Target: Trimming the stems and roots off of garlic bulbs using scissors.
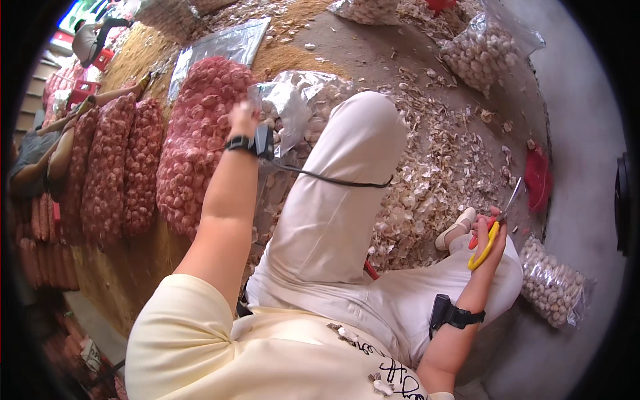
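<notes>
My left hand (244, 115), smeared by motion, is between a big red mesh sack of garlic (203, 117) and a clear plastic bag (293, 110) with garlic bulbs in it. Whether its fingers grip anything is too blurred to see. On the right, my right hand (496, 249) is closed around a pair of scissors (484, 251) with yellow and red handles. Their metal blades stick up past the fingers, away from me, with nothing visible between them. This hand is over my bent right knee.
Loose garlic skins and stalks (427, 193) cover the ground beyond my legs. Filled clear bags (553, 280) stand right and far right (483, 53). A red cloth-like item (537, 177) lies near the right wall. More mesh sacks (113, 167) and other people are at left.
</notes>
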### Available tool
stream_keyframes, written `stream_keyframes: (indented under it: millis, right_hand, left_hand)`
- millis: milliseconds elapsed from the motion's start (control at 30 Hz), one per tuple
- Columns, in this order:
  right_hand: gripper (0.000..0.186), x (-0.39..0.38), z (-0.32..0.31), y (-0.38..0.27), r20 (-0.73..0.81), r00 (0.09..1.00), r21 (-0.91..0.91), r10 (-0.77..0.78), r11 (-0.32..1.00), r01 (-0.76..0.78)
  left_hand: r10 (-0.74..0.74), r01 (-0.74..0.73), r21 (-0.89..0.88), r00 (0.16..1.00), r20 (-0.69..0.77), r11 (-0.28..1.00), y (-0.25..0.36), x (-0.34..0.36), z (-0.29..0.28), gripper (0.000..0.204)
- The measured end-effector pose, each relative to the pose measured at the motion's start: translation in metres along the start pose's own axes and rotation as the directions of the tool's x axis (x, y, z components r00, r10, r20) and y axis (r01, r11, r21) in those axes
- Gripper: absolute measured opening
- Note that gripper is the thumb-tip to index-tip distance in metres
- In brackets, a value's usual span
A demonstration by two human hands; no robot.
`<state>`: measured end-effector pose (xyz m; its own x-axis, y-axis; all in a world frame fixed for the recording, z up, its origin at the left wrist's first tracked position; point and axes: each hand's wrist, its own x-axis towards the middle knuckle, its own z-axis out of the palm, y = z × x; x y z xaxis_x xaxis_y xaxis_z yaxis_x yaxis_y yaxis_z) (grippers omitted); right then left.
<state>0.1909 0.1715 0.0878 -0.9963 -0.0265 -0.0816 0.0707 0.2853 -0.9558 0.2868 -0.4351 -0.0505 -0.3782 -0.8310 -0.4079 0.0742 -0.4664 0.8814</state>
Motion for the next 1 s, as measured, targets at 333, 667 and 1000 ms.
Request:
stream_keyframes:
  millis: [333,667,1000]
  right_hand:
    - [0.042,0.002,-0.009,-0.03,0.045,0.995,0.249,0.093,0.963,-0.101]
    - [0.089,0.02,-0.064,-0.049,0.049,0.988,0.373,0.144,0.915,-0.152]
    - [0.078,0.041,-0.14,0.109,0.229,0.904,0.693,0.361,0.591,-0.412]
  left_hand:
    - [0.026,-0.032,0.111,0.998,0.058,0.993,-0.008,0.061,-0.01,0.029]
    - [-0.518,-0.616,0.71,0.508,0.688,0.34,0.009,-0.012,0.416,0.038]
    - [-0.052,-0.689,0.699,0.719,0.693,-0.193,-0.314,0.093,0.427,0.051]
